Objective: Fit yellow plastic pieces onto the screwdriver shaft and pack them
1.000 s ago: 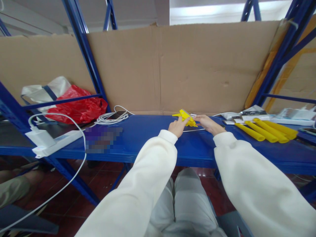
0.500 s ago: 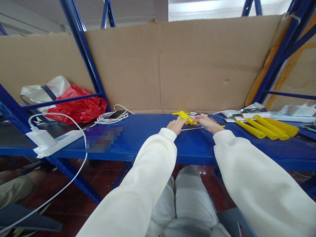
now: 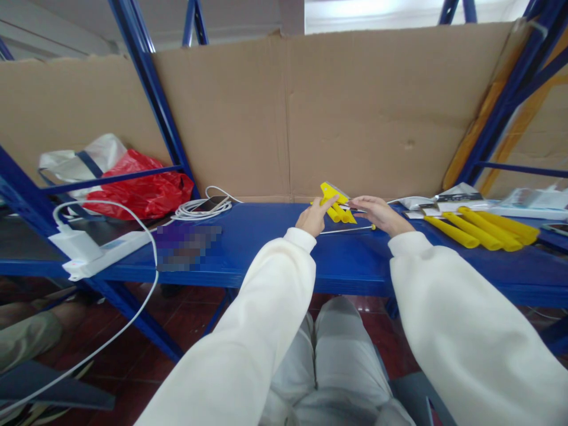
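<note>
My left hand has thumb and finger pinched on the flared yellow piece, which sits up over the blue shelf, between my two hands and in front of the cardboard. My right hand comes in from the other side, fingers reaching to its near edge; whether they grip anything I cannot tell. Short yellow ends show just below the flared part, and I can't make out whether they belong to it or lie behind it. I judge the work to be partway: the piece is up and handled by both sides, but nothing shows that it is finished, and none lies set apart as clearly done. A thin rod with a yellow end lies on the shelf just below my hands, not in use. Off to my right, several long yellow tubes rest side by side, near white packets, untouched; whether they are done or waiting, I can't say.
</note>
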Available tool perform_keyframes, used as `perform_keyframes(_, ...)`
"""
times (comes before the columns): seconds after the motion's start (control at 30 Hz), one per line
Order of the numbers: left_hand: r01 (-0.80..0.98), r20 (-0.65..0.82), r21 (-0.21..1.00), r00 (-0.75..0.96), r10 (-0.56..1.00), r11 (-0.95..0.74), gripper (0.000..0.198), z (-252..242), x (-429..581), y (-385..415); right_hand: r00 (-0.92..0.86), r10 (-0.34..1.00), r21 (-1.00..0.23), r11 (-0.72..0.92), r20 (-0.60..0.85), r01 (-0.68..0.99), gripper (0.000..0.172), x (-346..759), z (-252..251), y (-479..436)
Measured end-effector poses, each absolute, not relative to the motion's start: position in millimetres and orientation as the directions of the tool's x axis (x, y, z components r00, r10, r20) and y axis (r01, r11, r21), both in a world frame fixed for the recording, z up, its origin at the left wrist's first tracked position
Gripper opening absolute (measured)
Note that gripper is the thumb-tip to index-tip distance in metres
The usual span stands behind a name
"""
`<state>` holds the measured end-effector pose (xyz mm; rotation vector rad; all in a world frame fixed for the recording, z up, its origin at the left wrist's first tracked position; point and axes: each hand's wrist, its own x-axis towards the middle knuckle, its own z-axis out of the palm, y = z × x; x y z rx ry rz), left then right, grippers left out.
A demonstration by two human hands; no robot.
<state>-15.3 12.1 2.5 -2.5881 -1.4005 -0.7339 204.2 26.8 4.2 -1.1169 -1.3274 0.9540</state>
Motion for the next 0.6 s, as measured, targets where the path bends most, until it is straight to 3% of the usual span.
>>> perform_keyframes(0.07,0.802,0.510,0.201,0.405,0.759,-0.563,0.078,3.3,-17.5,13.0,0.155,0.956,-0.959,0.223,0.250,0.173,0.013,210.4,2.8,30.8)
perform_keyframes(0.17,0.760,0.580,0.345,0.289,0.762,-0.551,0.079,3.2,-21.0,18.5,0.362,0.874,-0.875,0.132,0.325,0.466,0.004,222.9,-0.5,37.3)
perform_keyframes(0.3,0.607,0.548,0.618,0.123,0.828,-0.499,0.078,0.3,-22.9,29.0,0.408,0.814,-0.546,-0.137,0.413,0.826,0.022,242.6,-3.0,39.1)
perform_keyframes(0.43,0.429,0.344,0.835,0.081,0.935,-0.344,0.080,-3.5,-19.5,32.5,0.428,0.852,-0.386,-0.301,0.304,0.872,0.025,256.6,-5.6,38.1)
perform_keyframes(0.6,0.338,0.242,0.896,0.174,0.955,-0.288,0.081,-3.9,-12.7,26.1,0.456,0.854,-0.395,-0.340,0.252,0.854,0.026,261.7,-9.5,43.6)
